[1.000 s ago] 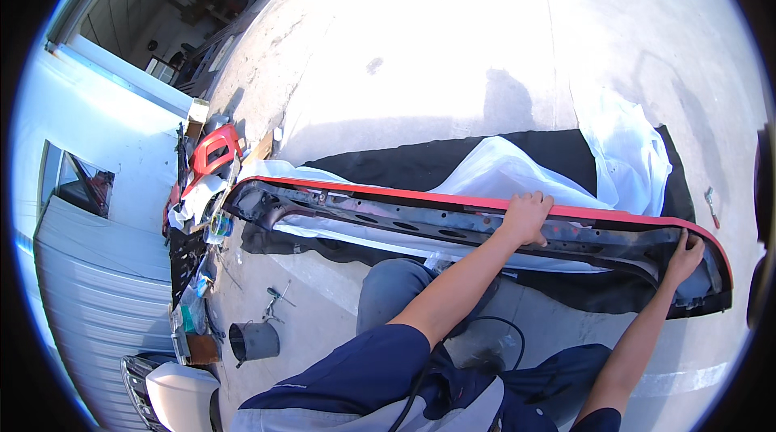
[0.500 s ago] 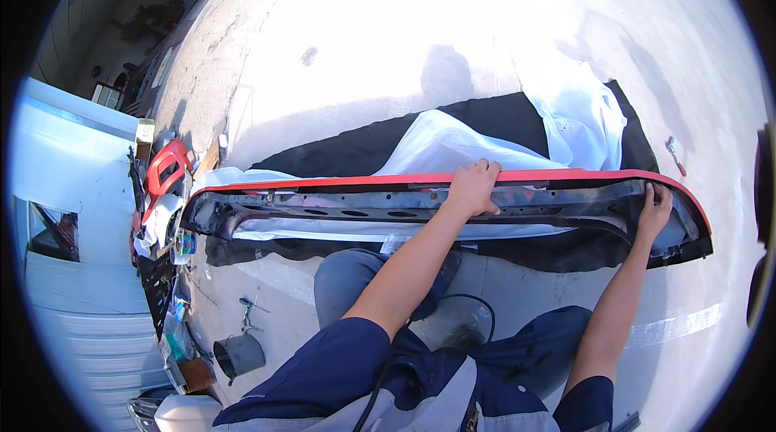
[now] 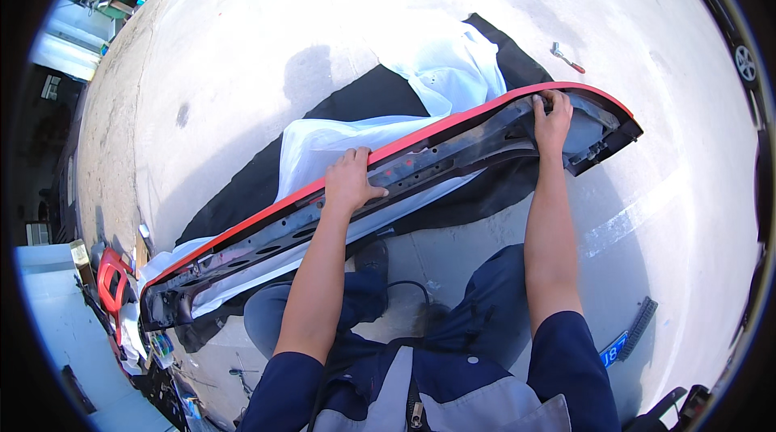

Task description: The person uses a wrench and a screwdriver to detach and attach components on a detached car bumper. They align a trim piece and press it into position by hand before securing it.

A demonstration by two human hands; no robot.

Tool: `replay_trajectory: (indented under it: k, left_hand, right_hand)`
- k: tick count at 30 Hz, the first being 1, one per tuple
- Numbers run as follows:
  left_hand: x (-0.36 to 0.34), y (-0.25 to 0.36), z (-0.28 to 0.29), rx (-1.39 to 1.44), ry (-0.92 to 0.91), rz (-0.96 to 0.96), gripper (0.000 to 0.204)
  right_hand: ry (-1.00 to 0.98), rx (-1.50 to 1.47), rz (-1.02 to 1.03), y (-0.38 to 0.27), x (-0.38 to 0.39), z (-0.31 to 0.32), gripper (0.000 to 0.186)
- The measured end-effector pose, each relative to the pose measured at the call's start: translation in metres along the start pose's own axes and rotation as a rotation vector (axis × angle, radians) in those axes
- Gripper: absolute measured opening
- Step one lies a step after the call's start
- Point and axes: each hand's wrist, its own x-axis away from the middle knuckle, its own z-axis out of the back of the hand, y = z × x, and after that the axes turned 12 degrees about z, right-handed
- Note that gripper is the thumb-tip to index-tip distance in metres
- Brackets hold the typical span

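Observation:
A long red car bumper (image 3: 436,127) lies inner side up in front of me, slanting from lower left to upper right. Inside it runs a dark metal beam (image 3: 440,167) with several holes. My left hand (image 3: 347,181) grips the bumper near its middle, fingers over the red edge and thumb spread on the inner side. Toward the far right end, my right hand (image 3: 553,118) has its fingers bent and pressed together against the inside, by the end of the beam. Whatever those fingertips pinch is hidden.
Under the bumper are a black cloth (image 3: 246,193) and white sheeting (image 3: 311,145). A red-handled ratchet (image 3: 568,57) lies beyond the right end. A blue plate (image 3: 614,349) and a dark strip (image 3: 641,327) lie at lower right. A red part (image 3: 111,280) and clutter line the left.
My view has turned to the right, so bumper and cloths now appear slanted. Both hands stay at about the same spots on the bumper.

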Motion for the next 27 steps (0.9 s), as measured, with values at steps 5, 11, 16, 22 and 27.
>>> replay_trajectory:
  k: [5, 11, 16, 22, 27]
  left_hand:
    - [0.003, 0.007, 0.008, 0.003, -0.058, 0.034, 0.088]
    - [0.002, 0.008, 0.009, 0.025, -0.066, 0.023, 0.09]
    - [0.002, 0.005, 0.007, 0.024, -0.003, -0.005, 0.085]
    - [0.0, 0.002, 0.001, 0.041, 0.026, -0.026, 0.089]
    - [0.0, 0.0, 0.003, 0.013, 0.021, -0.026, 0.09]
  right_hand:
    - [-0.166, 0.043, -0.17, -0.01, -0.004, 0.005, 0.022]
    - [-0.006, -0.054, -0.023, -0.01, 0.0, 0.007, 0.021]
    - [-0.167, 0.081, -0.312, -0.03, -0.011, 0.006, 0.018]
    - [-0.017, -0.071, -0.04, -0.015, -0.001, 0.007, 0.021]
    - [-0.105, 0.007, -0.255, -0.032, -0.009, 0.007, 0.016]
